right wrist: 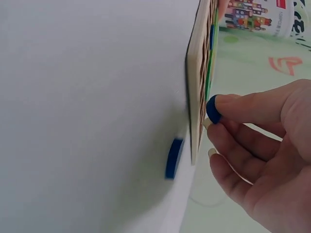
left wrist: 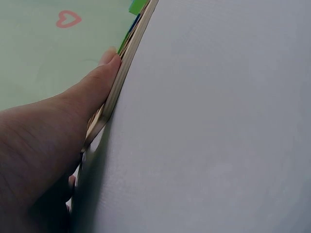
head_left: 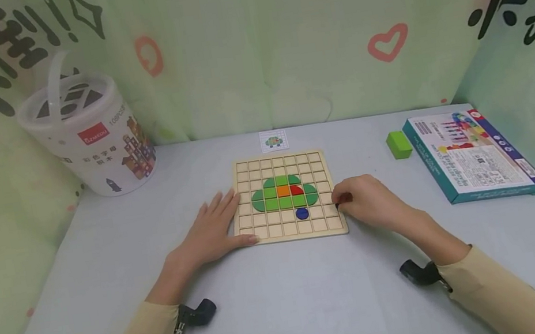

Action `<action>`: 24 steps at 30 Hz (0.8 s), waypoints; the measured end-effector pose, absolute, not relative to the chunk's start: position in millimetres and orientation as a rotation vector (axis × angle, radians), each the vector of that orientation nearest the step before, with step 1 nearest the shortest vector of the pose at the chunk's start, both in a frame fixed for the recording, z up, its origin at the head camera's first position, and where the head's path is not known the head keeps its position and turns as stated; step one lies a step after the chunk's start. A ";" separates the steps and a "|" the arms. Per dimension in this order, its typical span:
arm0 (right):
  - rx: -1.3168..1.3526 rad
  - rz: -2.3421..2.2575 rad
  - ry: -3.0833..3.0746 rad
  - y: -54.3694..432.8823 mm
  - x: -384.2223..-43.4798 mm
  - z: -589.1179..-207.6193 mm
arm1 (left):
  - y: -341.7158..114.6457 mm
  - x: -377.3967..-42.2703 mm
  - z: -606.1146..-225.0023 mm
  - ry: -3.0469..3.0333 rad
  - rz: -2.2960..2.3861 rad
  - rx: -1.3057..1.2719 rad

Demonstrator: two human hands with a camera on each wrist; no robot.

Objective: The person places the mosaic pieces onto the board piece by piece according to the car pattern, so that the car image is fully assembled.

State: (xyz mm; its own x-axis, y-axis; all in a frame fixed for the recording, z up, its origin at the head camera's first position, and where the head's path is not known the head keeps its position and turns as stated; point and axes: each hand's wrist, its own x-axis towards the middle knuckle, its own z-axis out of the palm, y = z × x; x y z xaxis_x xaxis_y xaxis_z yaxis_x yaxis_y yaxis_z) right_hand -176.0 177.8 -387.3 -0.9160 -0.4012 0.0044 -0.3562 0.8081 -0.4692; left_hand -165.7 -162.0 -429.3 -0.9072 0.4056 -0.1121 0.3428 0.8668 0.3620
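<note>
A wooden grid board lies on the table with a green cloud-like shape of small tiles in its cells. One orange tile and a red piece sit within the green. Lower on the board is a round blue piece. My left hand rests on the board's left side with fingers spread, its thumb along the front edge. At the right edge, my right hand pinches a small blue piece between thumb and fingertips. Below it, another blue piece lies beside the board.
Behind the board lies a small pattern card. To the right are a green block and a flat toy box. A white lidded bucket stands at the back left. A printed green curtain closes off the back.
</note>
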 end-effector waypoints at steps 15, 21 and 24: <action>-0.846 -0.882 2.721 95.1 -183.3 -380.9 | -164.8 -167.2 -429.8 2.854 0.505 0.583; -0.876 -0.841 2.719 74.1 -189.0 -390.4 | -164.9 -168.5 -431.6 2.848 0.519 0.595; -0.894 -0.816 2.729 68.2 -190.6 -393.7 | -165.0 -168.1 -431.4 2.844 0.522 0.589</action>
State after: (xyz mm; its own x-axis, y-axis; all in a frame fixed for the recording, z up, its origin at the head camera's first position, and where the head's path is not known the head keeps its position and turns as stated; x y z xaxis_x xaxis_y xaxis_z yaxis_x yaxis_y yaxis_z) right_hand -190.6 68.2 -393.7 -0.8094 -0.5869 0.0203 -0.5017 0.6731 -0.5433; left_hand -168.1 -165.0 -431.4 -0.9030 0.4147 -0.1123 0.3478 0.8590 0.3757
